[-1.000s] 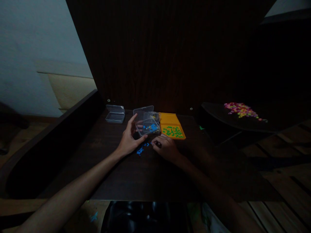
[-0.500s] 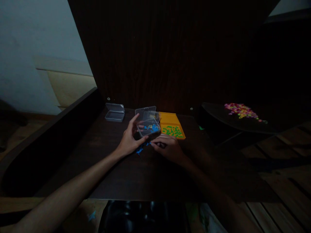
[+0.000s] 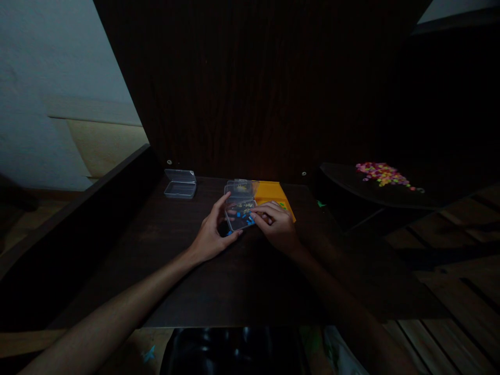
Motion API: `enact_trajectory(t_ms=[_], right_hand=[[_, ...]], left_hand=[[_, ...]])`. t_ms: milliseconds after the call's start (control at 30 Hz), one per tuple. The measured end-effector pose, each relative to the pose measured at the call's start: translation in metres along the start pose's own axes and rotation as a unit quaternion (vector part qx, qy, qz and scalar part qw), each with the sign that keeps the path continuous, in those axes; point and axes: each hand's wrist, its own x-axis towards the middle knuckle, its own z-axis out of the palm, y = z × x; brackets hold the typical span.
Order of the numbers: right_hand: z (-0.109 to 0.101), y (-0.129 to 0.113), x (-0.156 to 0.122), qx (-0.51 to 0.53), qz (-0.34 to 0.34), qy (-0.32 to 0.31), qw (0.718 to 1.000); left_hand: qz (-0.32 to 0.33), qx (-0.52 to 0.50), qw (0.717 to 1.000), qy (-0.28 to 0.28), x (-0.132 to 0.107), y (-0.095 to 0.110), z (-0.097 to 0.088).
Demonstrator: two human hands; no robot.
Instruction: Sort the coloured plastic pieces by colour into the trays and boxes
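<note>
Your counter [image 3: 234, 281] is dark and the light is poor, so small pieces are hard to follow. At its far middle your left hand [image 3: 211, 237] cups the clear box [image 3: 240, 213] from nine o'clock, fingers curled against its side and tipping it. Your right hand [image 3: 278, 226] closes on the same box from three o'clock, fingers pinched at its edge. The box is open, with blue bits [image 3: 246, 217] loose inside. Tilt it further, or let the grip slip, and I judge they spill onto the dark wood, where they are easily lost.

Just behind the box at one o'clock lies the orange tray [image 3: 271, 191], close enough to knock. An empty clear case [image 3: 179, 184] sits at ten o'clock, well apart. A heap of coloured beads [image 3: 380, 173] rests on a side shelf at two o'clock.
</note>
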Motion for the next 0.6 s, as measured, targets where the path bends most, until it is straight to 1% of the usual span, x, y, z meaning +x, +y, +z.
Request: enact_trajectory(t_ms=[100, 233, 500, 600], right_hand=[[0.000, 0.006, 0.001, -0.016, -0.018, -0.017, 1.000], [0.002, 0.012, 0.000, -0.027, -0.016, -0.045, 0.998], [0.004, 0.011, -0.001, -0.083, -0.020, -0.076, 0.993], [0.005, 0.012, -0.001, -0.088, -0.015, -0.084, 0.993]], left_hand=[[-0.003, 0.000, 1.000, -0.016, -0.002, 0.000, 0.002], [-0.006, -0.004, 0.999, -0.033, -0.003, 0.002, 0.003], [-0.025, -0.009, 0.998, -0.049, -0.004, 0.007, 0.005], [-0.020, -0.012, 0.999, -0.049, -0.004, 0.005, 0.006]])
